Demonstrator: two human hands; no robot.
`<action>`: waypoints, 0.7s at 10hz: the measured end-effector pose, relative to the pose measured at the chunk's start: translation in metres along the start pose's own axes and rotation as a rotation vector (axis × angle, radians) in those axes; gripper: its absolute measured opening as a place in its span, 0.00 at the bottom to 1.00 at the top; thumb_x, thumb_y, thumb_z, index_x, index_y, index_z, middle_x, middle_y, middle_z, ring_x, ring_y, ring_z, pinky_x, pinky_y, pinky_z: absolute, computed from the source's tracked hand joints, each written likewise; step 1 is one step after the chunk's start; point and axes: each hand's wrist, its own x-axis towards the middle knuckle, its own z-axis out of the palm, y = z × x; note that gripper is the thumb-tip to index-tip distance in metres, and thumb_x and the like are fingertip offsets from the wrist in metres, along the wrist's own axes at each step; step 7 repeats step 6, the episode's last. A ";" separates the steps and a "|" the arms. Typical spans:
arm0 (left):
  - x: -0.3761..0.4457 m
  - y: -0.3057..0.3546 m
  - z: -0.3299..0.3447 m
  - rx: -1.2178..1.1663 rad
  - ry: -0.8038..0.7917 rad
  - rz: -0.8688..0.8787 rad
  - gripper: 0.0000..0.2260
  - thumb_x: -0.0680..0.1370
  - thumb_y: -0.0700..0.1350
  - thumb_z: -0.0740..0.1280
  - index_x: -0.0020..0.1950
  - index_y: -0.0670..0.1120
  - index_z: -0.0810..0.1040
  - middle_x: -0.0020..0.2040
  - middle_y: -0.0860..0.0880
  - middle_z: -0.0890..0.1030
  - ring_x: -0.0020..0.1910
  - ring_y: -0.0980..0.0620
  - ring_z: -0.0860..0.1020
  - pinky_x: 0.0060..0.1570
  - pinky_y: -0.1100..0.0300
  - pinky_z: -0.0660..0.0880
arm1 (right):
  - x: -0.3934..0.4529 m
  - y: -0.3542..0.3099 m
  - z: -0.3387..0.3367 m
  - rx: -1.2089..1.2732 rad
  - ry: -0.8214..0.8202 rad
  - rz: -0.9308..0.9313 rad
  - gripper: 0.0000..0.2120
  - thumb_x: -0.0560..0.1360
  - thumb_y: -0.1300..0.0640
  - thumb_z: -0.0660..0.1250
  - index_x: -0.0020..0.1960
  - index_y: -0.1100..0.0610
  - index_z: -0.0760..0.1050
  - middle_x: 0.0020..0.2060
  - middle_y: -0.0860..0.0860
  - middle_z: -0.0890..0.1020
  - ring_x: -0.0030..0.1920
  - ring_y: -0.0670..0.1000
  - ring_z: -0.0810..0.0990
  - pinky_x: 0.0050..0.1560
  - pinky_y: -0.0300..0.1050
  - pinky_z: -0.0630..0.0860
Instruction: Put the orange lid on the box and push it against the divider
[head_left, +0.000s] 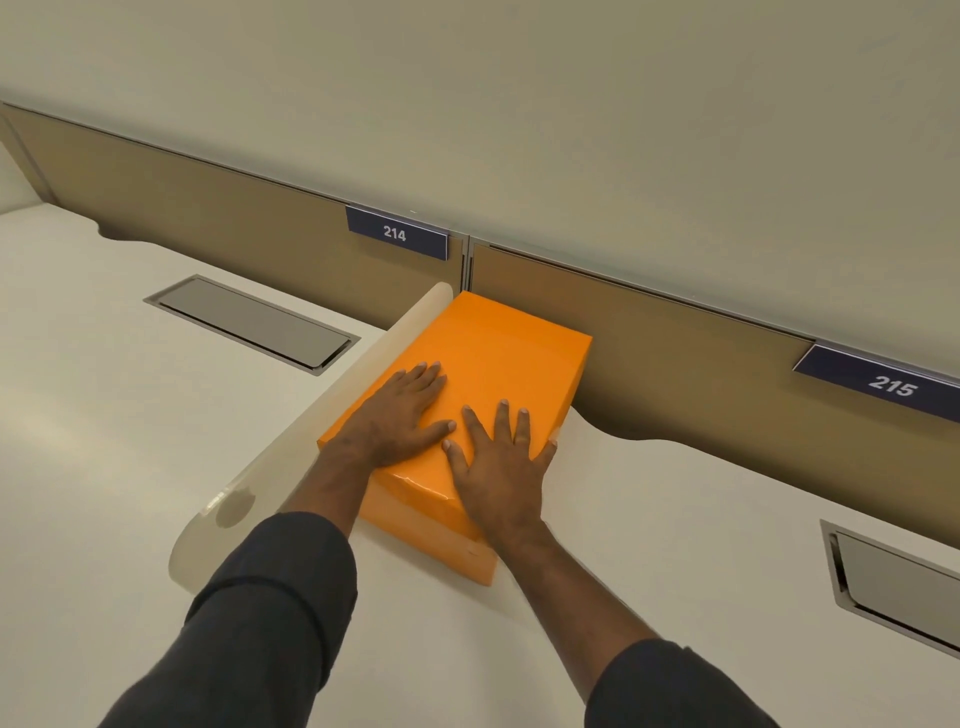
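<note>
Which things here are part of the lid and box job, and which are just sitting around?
Part of the job: orange lid, box under it, frosted divider, left hand, right hand.

Just there: cable hatches, number plates 214 and 215.

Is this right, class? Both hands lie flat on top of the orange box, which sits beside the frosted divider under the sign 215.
One detail is wrong. In the head view the orange box beside the frosted divider sits under sign 214; sign 215 is further right. The left hand and right hand do lie flat on top.
</note>
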 end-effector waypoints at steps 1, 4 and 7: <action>0.000 0.000 0.002 0.016 0.013 0.005 0.36 0.80 0.65 0.55 0.82 0.48 0.48 0.83 0.49 0.49 0.82 0.49 0.47 0.78 0.53 0.43 | -0.001 0.001 0.001 0.001 0.006 0.001 0.31 0.80 0.32 0.45 0.80 0.40 0.48 0.82 0.53 0.49 0.81 0.61 0.43 0.74 0.74 0.42; -0.010 0.022 -0.010 0.261 0.083 0.017 0.35 0.81 0.65 0.51 0.81 0.45 0.53 0.83 0.45 0.52 0.82 0.47 0.50 0.81 0.47 0.45 | -0.003 0.005 -0.011 0.007 -0.046 -0.007 0.33 0.79 0.31 0.45 0.81 0.41 0.48 0.82 0.54 0.48 0.81 0.61 0.43 0.74 0.75 0.43; -0.023 0.047 -0.029 0.239 0.210 -0.031 0.33 0.82 0.62 0.53 0.81 0.43 0.53 0.83 0.43 0.51 0.82 0.46 0.48 0.81 0.48 0.45 | -0.004 0.025 -0.039 0.004 0.092 -0.045 0.35 0.80 0.32 0.47 0.81 0.48 0.49 0.82 0.57 0.51 0.81 0.61 0.47 0.76 0.70 0.43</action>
